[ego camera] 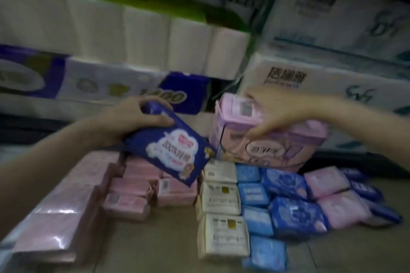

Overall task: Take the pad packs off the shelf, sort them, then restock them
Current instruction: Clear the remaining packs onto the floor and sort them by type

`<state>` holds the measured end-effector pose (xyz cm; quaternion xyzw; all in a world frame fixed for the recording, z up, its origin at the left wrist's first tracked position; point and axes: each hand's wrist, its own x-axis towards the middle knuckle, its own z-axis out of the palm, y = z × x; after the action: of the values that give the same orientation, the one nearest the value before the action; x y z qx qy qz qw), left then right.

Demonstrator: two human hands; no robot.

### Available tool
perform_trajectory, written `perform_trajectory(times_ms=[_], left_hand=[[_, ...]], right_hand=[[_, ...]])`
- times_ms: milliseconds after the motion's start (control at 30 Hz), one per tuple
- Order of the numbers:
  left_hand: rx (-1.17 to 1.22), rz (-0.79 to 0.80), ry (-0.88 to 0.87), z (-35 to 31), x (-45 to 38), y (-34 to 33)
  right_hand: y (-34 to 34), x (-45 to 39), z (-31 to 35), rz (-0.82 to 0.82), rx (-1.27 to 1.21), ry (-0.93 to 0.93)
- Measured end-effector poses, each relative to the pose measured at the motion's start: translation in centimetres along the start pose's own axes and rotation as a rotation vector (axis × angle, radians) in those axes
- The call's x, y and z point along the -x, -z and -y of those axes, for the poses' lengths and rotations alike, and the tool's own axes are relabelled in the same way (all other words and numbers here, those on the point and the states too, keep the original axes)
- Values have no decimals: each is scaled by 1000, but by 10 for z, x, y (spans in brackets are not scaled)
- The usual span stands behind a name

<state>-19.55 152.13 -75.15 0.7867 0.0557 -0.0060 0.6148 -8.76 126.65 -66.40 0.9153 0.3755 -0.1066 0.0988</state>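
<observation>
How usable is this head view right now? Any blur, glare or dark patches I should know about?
Head view: motion blur throughout, worst on the right hand and the pink pad pack it touches; the dark blue pad pack in the left hand is sharper, but its print is unreadable; white glare streaks the pink wrapped bundle at lower left; the top edge is nearly black; wide-angle bending tilts the tissue packs behind.

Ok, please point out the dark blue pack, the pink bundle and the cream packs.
dark blue pack [170,150], head view, printed front.
pink bundle [266,139], head view, front face.
cream packs [219,199], head view, middle pack's top.
</observation>
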Motion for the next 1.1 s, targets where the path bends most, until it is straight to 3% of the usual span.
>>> perform_trajectory(times_ms=[67, 167, 300, 433, 600, 733, 933, 1100], left_hand=[[-43, 77, 82, 32, -6, -38], [-9, 112, 204, 72, -26, -78], [-66, 71, 296, 102, -30, -103], [-166, 34, 378, 106, -31, -96], [-482, 157, 497, 74, -31, -101], [-576, 276, 495, 24, -38, -116], [-543, 455, 367, -46, -70, -223], [-650, 605, 357, -70, -88, -317]], right_hand=[[-53, -11, -11, 87, -39, 4], [-144, -24, -20, 201, -78, -148], [-208, -36, -33, 177, -188, -276], [-218, -32, -36, 94, -231, -299], [-224, -27, -24, 27, -202, -300], [-197, -7, -51, -7, -408, -253], [-148, 83, -163, -75, -568, -312], [-189, 179, -271, 138, -678, -473]])
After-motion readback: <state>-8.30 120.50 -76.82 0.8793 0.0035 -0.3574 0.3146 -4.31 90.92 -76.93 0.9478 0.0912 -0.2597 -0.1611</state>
